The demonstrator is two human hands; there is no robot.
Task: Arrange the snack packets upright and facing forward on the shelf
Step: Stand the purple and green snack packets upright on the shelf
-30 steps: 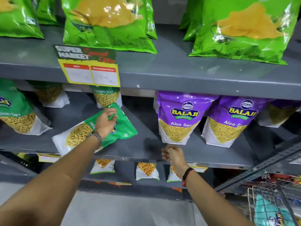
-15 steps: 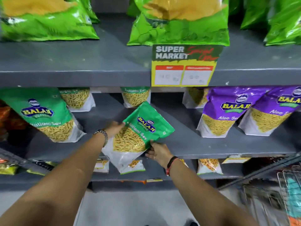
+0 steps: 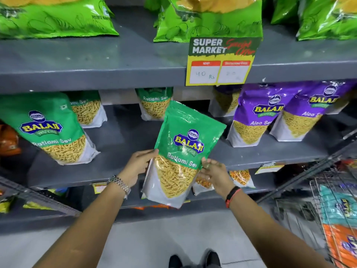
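A green Ratlami Sev packet (image 3: pixel 181 151) hangs in front of the grey middle shelf (image 3: pixel 119 165), nearly upright, leaning slightly right, its printed face toward me. My left hand (image 3: pixel 138 165) grips its left edge and my right hand (image 3: pixel 212 174) holds its right edge. Its bottom hangs below the shelf's front lip. Another green packet (image 3: pixel 48 128) stands at the left, and two more (image 3: pixel 154 103) stand at the back. Two purple Aloo Sev packets (image 3: pixel 257 115) stand upright to the right.
Large bright green chip bags (image 3: pixel 208 18) sit on the upper shelf above a Super Market price tag (image 3: pixel 222 60). Small packets (image 3: pixel 240 176) stand on the lower shelf. A wire cart (image 3: pixel 338 209) with goods is at the lower right. My shoes show on the floor.
The green packet lay flat on the shelf under my left hand; now both hands hold it lifted and turned nearly upright. My right hand came up from the shelf edge. The view shifted left.
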